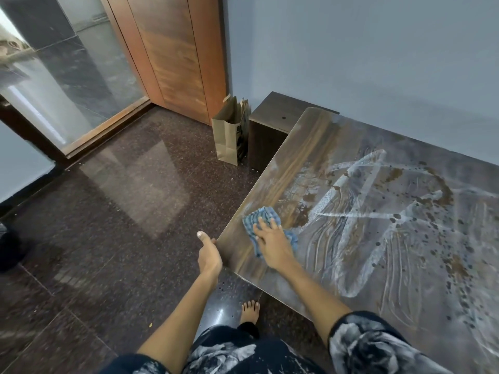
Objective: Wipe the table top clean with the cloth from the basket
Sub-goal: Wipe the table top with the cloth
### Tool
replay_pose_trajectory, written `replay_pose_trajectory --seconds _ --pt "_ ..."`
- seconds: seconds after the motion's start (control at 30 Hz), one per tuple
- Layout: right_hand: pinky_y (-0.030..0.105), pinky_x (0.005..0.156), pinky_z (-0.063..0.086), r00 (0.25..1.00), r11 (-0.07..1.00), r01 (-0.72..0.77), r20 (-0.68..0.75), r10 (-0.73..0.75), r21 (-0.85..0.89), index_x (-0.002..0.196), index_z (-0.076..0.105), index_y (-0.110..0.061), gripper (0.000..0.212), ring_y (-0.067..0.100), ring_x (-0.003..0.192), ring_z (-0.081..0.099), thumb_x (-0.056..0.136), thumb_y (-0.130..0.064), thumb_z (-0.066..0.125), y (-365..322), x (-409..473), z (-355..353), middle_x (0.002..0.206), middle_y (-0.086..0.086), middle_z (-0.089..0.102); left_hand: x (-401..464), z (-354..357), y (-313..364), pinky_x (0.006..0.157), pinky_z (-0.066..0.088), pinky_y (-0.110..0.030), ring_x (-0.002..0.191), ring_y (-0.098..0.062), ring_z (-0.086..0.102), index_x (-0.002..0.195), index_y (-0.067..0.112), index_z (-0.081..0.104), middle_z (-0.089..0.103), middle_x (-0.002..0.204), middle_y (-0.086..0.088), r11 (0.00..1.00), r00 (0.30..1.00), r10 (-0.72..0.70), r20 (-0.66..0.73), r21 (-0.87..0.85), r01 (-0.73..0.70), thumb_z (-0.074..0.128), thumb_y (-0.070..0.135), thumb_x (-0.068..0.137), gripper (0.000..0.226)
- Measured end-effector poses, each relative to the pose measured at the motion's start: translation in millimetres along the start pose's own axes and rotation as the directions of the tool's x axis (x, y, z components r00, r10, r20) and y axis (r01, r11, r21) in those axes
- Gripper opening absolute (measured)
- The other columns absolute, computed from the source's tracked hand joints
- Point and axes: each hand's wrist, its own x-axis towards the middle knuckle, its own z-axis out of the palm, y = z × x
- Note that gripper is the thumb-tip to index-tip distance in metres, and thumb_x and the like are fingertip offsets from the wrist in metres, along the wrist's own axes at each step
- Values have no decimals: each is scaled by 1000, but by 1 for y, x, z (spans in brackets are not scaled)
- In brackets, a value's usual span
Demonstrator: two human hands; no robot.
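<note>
Right hand (271, 240) flat, fingers spread, pressing the blue cloth (259, 218) onto the desk (378, 211) near its left corner, half the cloth hidden beneath it. Left hand (209, 255) grips the desk's edge, fingers out of sight underneath. White smears and brown splatter cover the top; a paper bag (229, 130) stands beyond, beside a dark cabinet (266, 130).

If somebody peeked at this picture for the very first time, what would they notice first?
Probably the messy table top, streaked with white swirls and brown splatters across its right side. Next, the right hand pressing a blue cloth flat near the table's left corner, while the left hand holds that corner's edge. A brown paper bag stands on the floor by the wooden door.
</note>
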Motion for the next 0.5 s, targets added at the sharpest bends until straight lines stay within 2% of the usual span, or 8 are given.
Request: replay_pose_trajectory --seconds 0.07,0.17,0.3,0.4,0.43,0.5 --pt "50 119 11 994 995 102 46 -102 10 139 45 -22 39 25 147 6 100 -20 40 -25 -6 21 156 -3 23 -6 0 -1 104 30 -40 126 -29 44 130 12 53 50 137 -12 1000 1000 0 -6 3 0 3 63 91 81" --pt "42 118 7 950 959 276 139 -281 59 138 47 -20 40 23 147 9 98 -15 43 -36 -29 42 155 -2 27 -14 -1 -7 103 32 -41 125 -33 45 132 7 50 50 136 -17 1000 999 -5 -39 -20 4 6 64 91 83" --pt "33 117 3 928 936 327 143 -344 132 135 50 -20 38 10 145 7 97 -17 48 -5 -55 34 152 -8 30 -27 -1 -13 104 32 -41 126 -31 44 133 10 48 48 138 -15 1000 1000 17 -22 9 -17 5 62 92 79" --pt "31 117 1 952 954 257 130 -277 153 134 48 -23 38 6 144 5 97 -18 50 28 -70 16 149 -15 24 -36 5 -13 111 23 -44 136 -31 32 145 14 31 35 149 -12 994 1000 27 12 103 -29 5 62 92 75" --pt "31 118 1 971 969 204 100 -219 142 135 46 -24 38 8 145 6 98 -18 48 36 -71 9 149 -15 23 -40 8 -15 112 20 -44 137 -30 29 147 16 26 31 151 -11 993 999 30 34 113 -34 6 62 92 74" --pt "33 117 1 999 990 47 12 -49 130 137 45 -21 38 16 146 8 99 -18 44 39 -64 1 152 -9 23 -50 14 -18 111 20 -43 137 -29 29 146 16 29 31 151 -11 993 995 34 97 113 -45 7 63 91 75"
